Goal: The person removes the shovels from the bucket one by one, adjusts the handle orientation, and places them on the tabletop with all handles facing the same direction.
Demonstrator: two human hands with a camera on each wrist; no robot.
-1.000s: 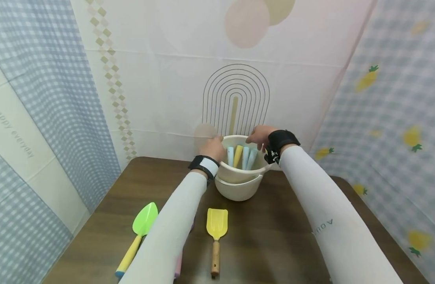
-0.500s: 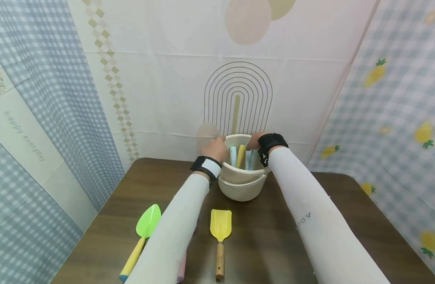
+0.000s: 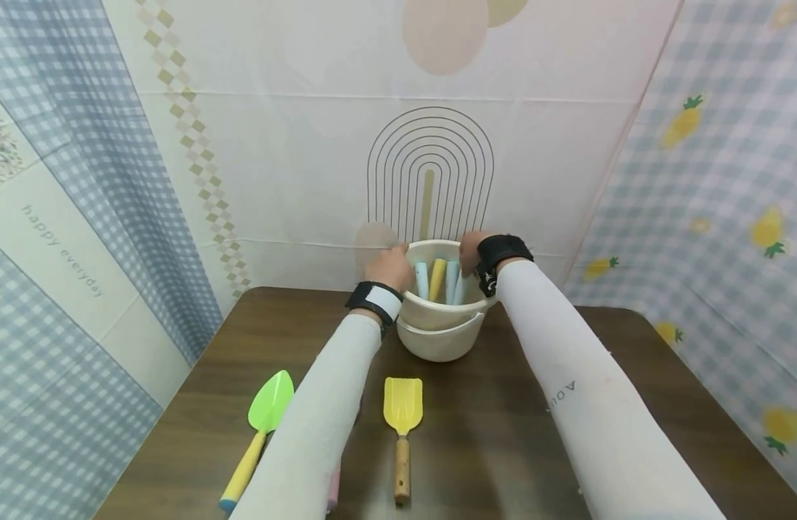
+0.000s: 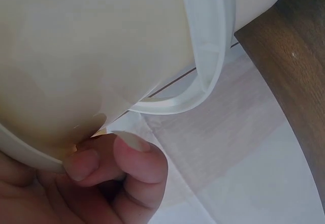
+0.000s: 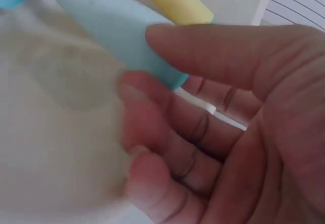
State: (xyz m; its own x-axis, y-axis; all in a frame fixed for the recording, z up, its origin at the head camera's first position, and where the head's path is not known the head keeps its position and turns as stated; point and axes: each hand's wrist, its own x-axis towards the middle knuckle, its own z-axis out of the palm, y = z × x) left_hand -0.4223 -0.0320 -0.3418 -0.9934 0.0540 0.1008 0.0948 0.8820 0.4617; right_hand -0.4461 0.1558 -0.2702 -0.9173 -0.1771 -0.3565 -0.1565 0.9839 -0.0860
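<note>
A white bucket (image 3: 431,316) stands at the back of the table, nested over another white bucket (image 3: 437,348). Several handles stick up inside it, including a yellow handle (image 3: 438,279) and light blue ones. My left hand (image 3: 390,269) grips the upper bucket's rim at the left; in the left wrist view its fingers (image 4: 142,160) curl at the rim. Reaching in from the right, my right hand (image 3: 474,249) pinches the end of a light blue handle (image 5: 117,31) between thumb and fingers. What that handle belongs to is hidden in the bucket.
A green trowel (image 3: 271,404) with a yellow handle lies at front left. Before the buckets lies a yellow shovel (image 3: 402,408) with a wooden handle. A pink handle (image 3: 334,490) shows partly beside my left sleeve. A fabric sheet (image 3: 294,166) hangs behind the table.
My right hand has moved left from the bucket's right side to the handles and taken hold of a light blue one. My left hand has stayed on the rim.
</note>
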